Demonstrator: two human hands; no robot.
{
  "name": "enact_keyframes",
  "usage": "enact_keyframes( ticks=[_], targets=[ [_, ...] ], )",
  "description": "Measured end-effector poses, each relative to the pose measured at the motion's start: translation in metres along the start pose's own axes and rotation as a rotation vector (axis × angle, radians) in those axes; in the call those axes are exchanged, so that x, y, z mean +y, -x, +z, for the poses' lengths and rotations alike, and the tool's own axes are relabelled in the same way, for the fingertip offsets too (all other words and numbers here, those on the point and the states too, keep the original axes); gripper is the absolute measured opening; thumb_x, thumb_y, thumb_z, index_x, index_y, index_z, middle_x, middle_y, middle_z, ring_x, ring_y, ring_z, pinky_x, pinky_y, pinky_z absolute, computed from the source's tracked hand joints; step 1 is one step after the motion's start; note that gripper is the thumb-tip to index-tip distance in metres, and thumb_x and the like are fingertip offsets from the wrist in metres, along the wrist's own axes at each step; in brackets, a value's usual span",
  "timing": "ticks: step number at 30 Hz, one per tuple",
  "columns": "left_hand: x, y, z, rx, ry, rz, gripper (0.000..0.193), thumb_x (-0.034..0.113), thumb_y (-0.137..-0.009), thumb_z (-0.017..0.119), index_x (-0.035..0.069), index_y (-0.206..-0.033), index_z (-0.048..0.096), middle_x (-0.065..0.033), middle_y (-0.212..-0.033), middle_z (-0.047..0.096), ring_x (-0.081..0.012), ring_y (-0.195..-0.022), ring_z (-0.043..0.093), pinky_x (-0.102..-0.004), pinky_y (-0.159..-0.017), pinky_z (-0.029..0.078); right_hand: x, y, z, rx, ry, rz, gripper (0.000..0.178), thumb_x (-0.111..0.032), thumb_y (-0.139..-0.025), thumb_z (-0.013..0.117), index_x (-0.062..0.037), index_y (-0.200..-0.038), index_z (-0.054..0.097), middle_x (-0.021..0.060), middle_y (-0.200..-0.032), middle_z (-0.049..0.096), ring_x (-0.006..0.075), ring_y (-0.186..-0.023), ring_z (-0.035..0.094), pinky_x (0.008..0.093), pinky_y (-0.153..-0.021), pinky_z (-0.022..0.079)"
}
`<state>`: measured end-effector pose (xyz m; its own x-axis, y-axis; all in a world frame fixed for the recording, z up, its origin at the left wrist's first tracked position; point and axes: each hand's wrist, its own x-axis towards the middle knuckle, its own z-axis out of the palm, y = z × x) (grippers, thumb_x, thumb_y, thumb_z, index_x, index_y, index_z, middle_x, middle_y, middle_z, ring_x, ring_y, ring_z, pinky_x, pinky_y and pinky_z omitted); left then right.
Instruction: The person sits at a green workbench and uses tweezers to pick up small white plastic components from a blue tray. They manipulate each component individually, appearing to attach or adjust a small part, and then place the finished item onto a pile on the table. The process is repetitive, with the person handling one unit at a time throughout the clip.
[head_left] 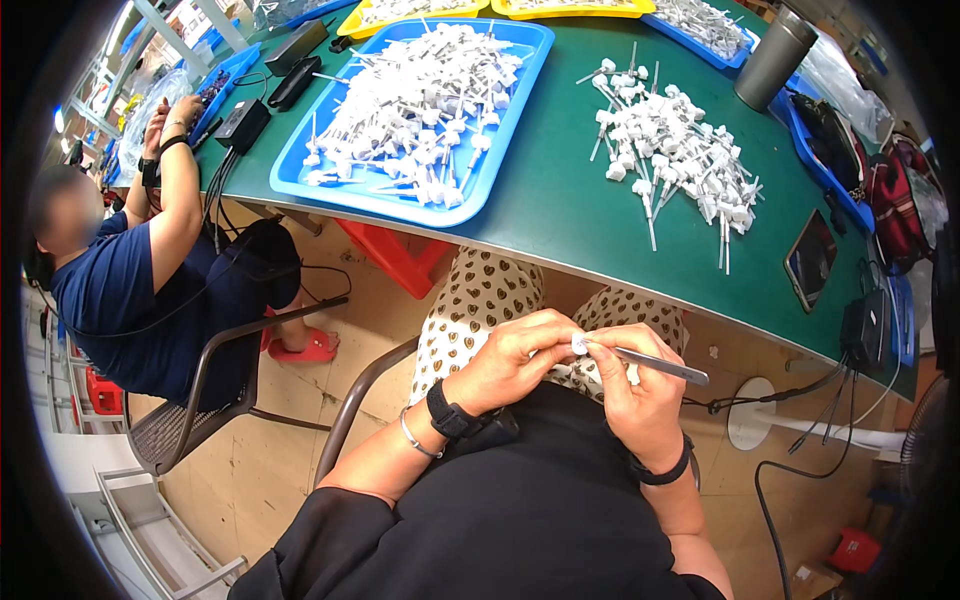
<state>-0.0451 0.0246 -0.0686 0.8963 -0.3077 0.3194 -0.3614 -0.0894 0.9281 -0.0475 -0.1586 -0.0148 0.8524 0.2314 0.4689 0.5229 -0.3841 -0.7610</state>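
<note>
Above my lap, near the table's front edge, my two hands meet at a small white plastic part. Its far side is hidden by fingers. My left hand is closed, pinching the white part between its fingertips. In my right hand lies a slim grey metal hand tool, its flat rounded end sticking out to the right. The tool's working tip is hidden at the white part, so its exact kind does not show. Right-hand fingertips also come up against the white part.
On the green table stand a blue tray heaped with white stemmed parts and a loose pile of such parts. A phone, a dark metal flask and a cabled black box are at right. Another person sits left.
</note>
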Motion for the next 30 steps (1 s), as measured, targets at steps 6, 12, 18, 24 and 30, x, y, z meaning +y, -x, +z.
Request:
enact_keyframes(
  ticks=[6, 12, 18, 24, 30],
  targets=[
    [0.005, -0.002, -0.003, 0.006, 0.068, -0.090, 0.016, -0.003, -0.096, 0.064, -0.003, -0.110, 0.071, -0.0116, -0.101, 0.069, -0.0178, -0.083, 0.070, -0.0279, -0.071, 0.057, 0.005, 0.010, 0.006, 0.123, -0.279, 0.192, 0.012, -0.002, -0.092, 0.073, 0.0015, -0.104, 0.070, 0.0096, -0.094, 0.071, 0.0163, -0.079, 0.068, 0.0284, -0.071, 0.054],
    [0.006, 0.001, 0.000, 0.038, 0.224, -0.164, 0.017, 0.004, -0.101, 0.061, -0.003, -0.113, 0.070, -0.0104, -0.103, 0.070, -0.0163, -0.086, 0.072, -0.0267, -0.076, 0.059, 0.006, 0.009, 0.002, 0.201, -0.479, 0.301, 0.019, 0.000, -0.093, 0.072, 0.0032, -0.111, 0.068, 0.0096, -0.105, 0.070, 0.0140, -0.091, 0.068, 0.0265, -0.080, 0.055],
    [0.010, 0.000, 0.000, 0.037, 0.227, -0.183, 0.017, 0.005, -0.101, 0.061, -0.003, -0.114, 0.070, -0.0105, -0.104, 0.070, -0.0161, -0.087, 0.072, -0.0272, -0.077, 0.060, 0.007, 0.010, 0.003, 0.176, -0.445, 0.246, 0.018, 0.000, -0.093, 0.071, 0.0034, -0.111, 0.068, 0.0100, -0.105, 0.071, 0.0138, -0.091, 0.068, 0.0260, -0.080, 0.055],
    [0.008, 0.002, 0.000, 0.059, 0.162, -0.130, 0.017, 0.003, -0.099, 0.063, -0.002, -0.113, 0.071, -0.0103, -0.103, 0.070, -0.0160, -0.085, 0.071, -0.0274, -0.076, 0.059, 0.006, 0.011, 0.004, 0.166, -0.436, 0.245, 0.015, 0.001, -0.094, 0.070, 0.0037, -0.108, 0.068, 0.0108, -0.105, 0.071, 0.0143, -0.090, 0.068, 0.0261, -0.079, 0.054],
    [0.005, 0.001, -0.001, 0.104, -0.059, 0.013, 0.021, -0.004, -0.091, 0.069, 0.000, -0.111, 0.072, -0.0110, -0.102, 0.070, -0.0187, -0.087, 0.070, -0.0295, -0.075, 0.058, 0.007, 0.010, 0.005, 0.143, -0.428, 0.234, 0.015, 0.000, -0.094, 0.070, 0.0042, -0.108, 0.068, 0.0113, -0.104, 0.071, 0.0149, -0.088, 0.068, 0.0256, -0.077, 0.054]
  ],
)
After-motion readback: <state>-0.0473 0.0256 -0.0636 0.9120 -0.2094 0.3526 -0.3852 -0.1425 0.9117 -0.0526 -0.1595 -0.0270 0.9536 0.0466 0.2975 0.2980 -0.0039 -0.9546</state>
